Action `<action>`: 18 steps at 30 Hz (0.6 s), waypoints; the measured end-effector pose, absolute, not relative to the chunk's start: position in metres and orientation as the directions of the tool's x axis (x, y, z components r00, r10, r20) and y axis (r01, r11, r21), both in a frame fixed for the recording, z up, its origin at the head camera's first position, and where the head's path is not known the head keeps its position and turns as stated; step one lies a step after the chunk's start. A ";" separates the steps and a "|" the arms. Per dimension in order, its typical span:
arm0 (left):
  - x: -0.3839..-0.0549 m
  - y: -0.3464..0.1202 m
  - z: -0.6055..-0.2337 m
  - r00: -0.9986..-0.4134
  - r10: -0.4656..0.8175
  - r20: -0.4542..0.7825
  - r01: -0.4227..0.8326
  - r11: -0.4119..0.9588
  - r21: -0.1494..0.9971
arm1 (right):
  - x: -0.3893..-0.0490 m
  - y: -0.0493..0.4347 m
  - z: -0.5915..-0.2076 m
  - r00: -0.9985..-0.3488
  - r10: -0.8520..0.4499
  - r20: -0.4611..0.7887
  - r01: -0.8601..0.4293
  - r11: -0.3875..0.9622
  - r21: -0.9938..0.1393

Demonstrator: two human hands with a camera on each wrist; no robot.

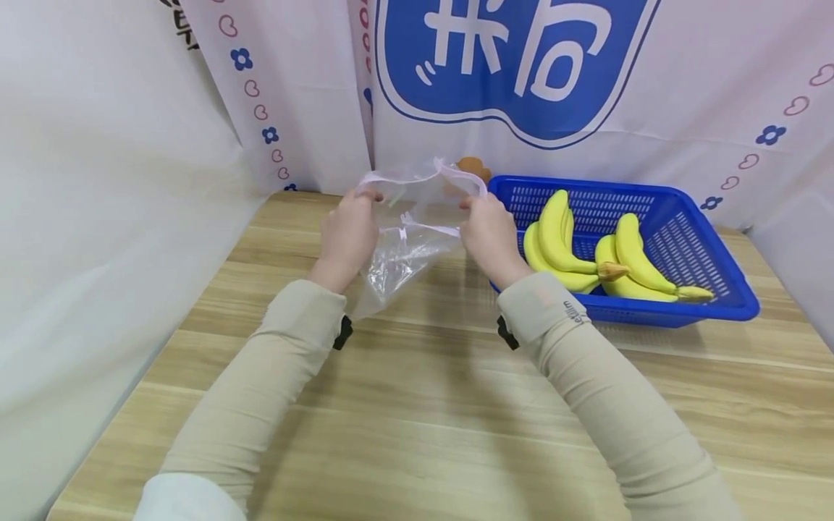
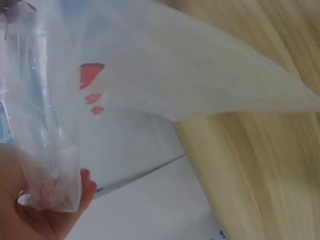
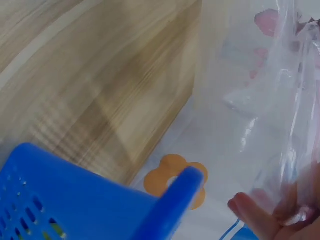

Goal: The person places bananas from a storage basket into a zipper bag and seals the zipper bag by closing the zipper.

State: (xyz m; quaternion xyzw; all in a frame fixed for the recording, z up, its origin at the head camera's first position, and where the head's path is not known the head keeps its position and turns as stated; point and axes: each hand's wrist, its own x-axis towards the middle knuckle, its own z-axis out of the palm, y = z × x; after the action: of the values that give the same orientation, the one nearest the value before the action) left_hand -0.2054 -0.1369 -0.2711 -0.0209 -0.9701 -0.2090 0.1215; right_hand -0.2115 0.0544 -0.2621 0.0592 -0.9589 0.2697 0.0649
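Note:
A clear plastic zip bag (image 1: 407,257) hangs above the table with its mouth spread wide and its lower corner pointing down. My left hand (image 1: 350,235) pinches one side of the bag's rim between thumb and fingers. At the opposite side, my right hand (image 1: 490,235) grips the rim in the same way. The left wrist view shows the bag's film (image 2: 145,60) stretched out from the left hand (image 2: 40,210). In the right wrist view, the right hand (image 3: 280,215) holds the bunched edge near the blue basket (image 3: 75,195).
Right of the bag, a blue plastic basket (image 1: 730,268) holds two bunches of yellow bananas (image 1: 554,231), their stems toward its near rim. It stands close to my right wrist. Behind the wooden table (image 1: 417,434) hangs a white printed curtain (image 1: 313,108); a white sheet (image 1: 98,217) borders the left.

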 end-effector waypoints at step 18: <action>-0.206 -0.131 -0.273 -0.968 -0.030 0.250 0.086 0.893 0.442 | -0.208 0.049 -0.269 -0.969 -0.130 0.209 -0.205 0.897 -0.393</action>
State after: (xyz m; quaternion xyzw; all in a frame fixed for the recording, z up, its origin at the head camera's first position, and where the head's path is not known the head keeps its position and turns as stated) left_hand -0.2063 -0.1310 -0.2728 -0.0145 -0.9647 -0.2307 0.1263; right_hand -0.2082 0.0492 -0.2693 0.0863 -0.9697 0.2104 0.0891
